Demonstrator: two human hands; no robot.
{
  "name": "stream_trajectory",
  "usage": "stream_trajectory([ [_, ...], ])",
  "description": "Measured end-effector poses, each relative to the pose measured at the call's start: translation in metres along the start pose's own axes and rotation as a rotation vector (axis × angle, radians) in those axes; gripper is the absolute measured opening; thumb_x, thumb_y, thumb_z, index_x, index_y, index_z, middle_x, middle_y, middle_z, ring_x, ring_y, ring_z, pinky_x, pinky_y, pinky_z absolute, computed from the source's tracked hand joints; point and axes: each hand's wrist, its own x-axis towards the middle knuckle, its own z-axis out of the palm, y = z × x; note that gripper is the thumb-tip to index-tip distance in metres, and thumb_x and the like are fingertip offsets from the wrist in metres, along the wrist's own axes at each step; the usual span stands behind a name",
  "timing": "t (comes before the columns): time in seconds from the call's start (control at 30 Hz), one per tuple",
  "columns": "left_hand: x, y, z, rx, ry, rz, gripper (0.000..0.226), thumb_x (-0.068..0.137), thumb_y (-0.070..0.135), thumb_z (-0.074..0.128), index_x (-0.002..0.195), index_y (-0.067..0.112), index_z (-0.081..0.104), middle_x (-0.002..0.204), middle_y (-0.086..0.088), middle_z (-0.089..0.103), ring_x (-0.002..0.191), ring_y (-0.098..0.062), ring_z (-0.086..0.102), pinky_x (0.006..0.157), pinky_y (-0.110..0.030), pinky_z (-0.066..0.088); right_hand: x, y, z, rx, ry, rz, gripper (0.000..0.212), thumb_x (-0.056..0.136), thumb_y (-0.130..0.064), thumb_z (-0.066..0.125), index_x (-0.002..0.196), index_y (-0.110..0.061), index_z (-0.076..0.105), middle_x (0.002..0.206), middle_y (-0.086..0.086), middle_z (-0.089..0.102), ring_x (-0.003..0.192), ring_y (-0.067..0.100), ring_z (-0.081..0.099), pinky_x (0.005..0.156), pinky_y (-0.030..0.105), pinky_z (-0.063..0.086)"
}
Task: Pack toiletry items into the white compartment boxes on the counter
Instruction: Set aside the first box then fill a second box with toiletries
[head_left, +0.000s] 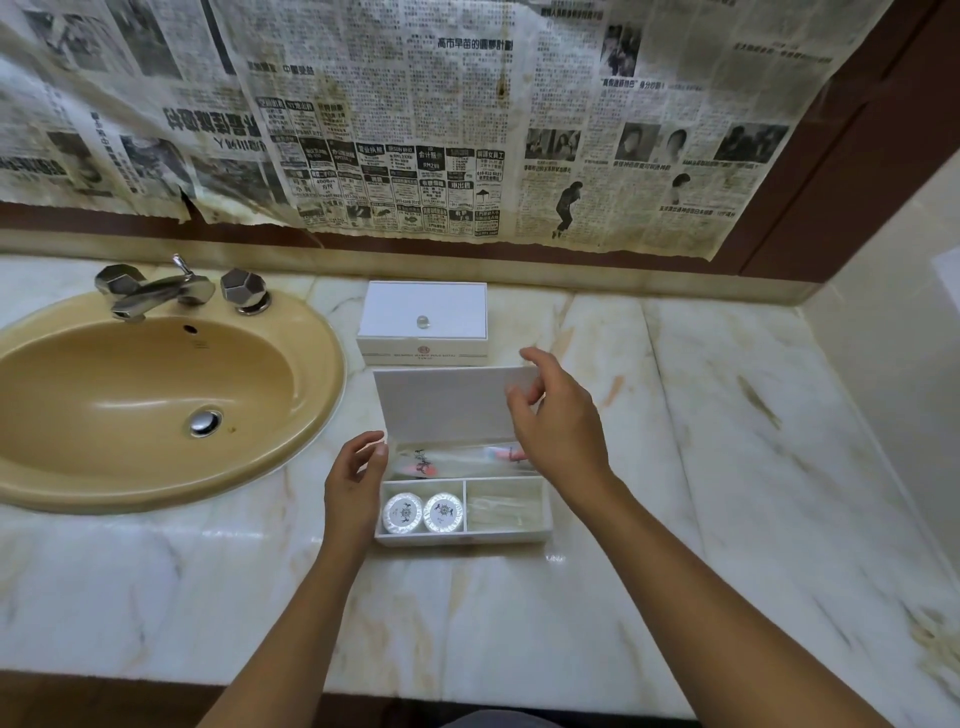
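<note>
An open white compartment box (511, 536) sits on the marble counter (519, 623) in front of me. Its lid (441, 402) stands raised at the back. My right hand (558, 415) pinches the lid's upper right corner. The back compartment holds wrapped items with pink parts (447, 460). Two round white soaps (422, 513) lie in the front left compartment, and clear-wrapped items (501, 506) in the front right one. My left hand (356, 486) rests against the box's left side, fingers loosely curled. A second white box (423, 325), closed, stands behind.
A tan sink (156, 405) with a chrome tap (156, 291) lies to the left of the boxes. Old newspaper (415, 114) covers the wall behind. The counter stretches on to the right as far as a side wall (883, 364).
</note>
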Motion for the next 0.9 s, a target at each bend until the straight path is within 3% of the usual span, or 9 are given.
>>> stream_trajectory([
  [0.1,-0.002,0.002,0.0,0.01,-0.008,-0.025,0.019,0.095,0.018,0.057,0.112,0.015,0.065,0.101,0.006,0.066,0.086,0.006,0.06,0.065,0.001,0.041,-0.001,0.006,0.003,-0.005,-0.053,0.037,0.041,0.093,-0.045,0.044,0.133,-0.038,0.041,0.081,-0.009,0.049,0.077,0.02,0.067,0.075,0.042,0.057],
  [0.2,-0.003,0.001,-0.002,0.01,-0.009,-0.056,0.016,0.095,0.019,0.057,0.109,0.018,0.065,0.098,0.013,0.065,0.079,0.014,0.06,0.061,0.002,0.041,-0.006,0.005,-0.001,0.035,0.022,0.006,0.028,0.095,-0.043,0.046,0.12,-0.033,0.054,0.081,-0.014,0.056,0.077,0.014,0.066,0.07,0.04,0.058],
  [0.33,-0.004,0.0,-0.005,-0.027,-0.026,-0.119,0.016,0.095,0.023,0.055,0.102,0.021,0.069,0.093,0.009,0.072,0.081,0.0,0.067,0.062,-0.012,0.047,-0.019,0.002,-0.009,0.066,0.085,0.0,0.012,0.096,-0.03,0.053,0.095,-0.026,0.064,0.07,-0.017,0.061,0.064,-0.003,0.06,0.064,0.028,0.051],
  [0.5,-0.005,0.0,-0.006,-0.121,-0.029,-0.175,0.027,0.097,0.018,0.046,0.102,0.011,0.071,0.092,0.0,0.075,0.084,-0.014,0.07,0.065,-0.02,0.051,-0.048,0.018,-0.002,0.186,0.076,0.083,0.011,0.093,-0.035,0.056,0.089,-0.029,0.065,0.075,-0.01,0.069,0.07,0.007,0.066,0.069,0.039,0.055],
  [0.57,-0.004,-0.001,-0.006,-0.173,-0.023,-0.212,0.027,0.097,0.021,0.048,0.104,0.006,0.07,0.09,-0.005,0.074,0.081,-0.017,0.07,0.064,-0.022,0.052,-0.06,0.024,0.001,0.196,0.08,0.103,0.009,0.092,-0.03,0.058,0.087,-0.03,0.065,0.073,-0.008,0.068,0.065,0.01,0.064,0.066,0.036,0.055],
  [0.7,-0.003,-0.002,-0.007,-0.201,-0.039,-0.243,0.031,0.097,0.035,0.05,0.105,0.016,0.073,0.101,-0.006,0.073,0.091,-0.021,0.069,0.079,-0.034,0.051,-0.077,0.036,0.006,0.236,0.068,0.159,0.009,0.091,-0.024,0.06,0.087,-0.03,0.065,0.071,-0.007,0.067,0.061,0.01,0.063,0.062,0.026,0.052],
  [0.83,-0.008,0.002,-0.006,-0.176,-0.039,-0.178,0.027,0.095,0.025,0.053,0.106,0.01,0.072,0.101,-0.003,0.073,0.09,-0.013,0.068,0.071,-0.02,0.05,-0.095,0.049,0.013,0.266,0.02,0.234,0.008,0.092,-0.022,0.06,0.092,-0.028,0.066,0.071,-0.006,0.068,0.061,0.008,0.063,0.061,0.024,0.053],
  [0.9,-0.008,-0.001,-0.008,-0.16,-0.051,-0.168,0.024,0.094,0.021,0.056,0.109,0.01,0.071,0.106,-0.003,0.073,0.097,-0.014,0.068,0.079,-0.024,0.052,-0.103,0.056,0.018,0.265,-0.011,0.289,0.008,0.093,-0.021,0.06,0.093,-0.027,0.066,0.071,-0.004,0.067,0.056,0.01,0.061,0.06,0.027,0.053],
])
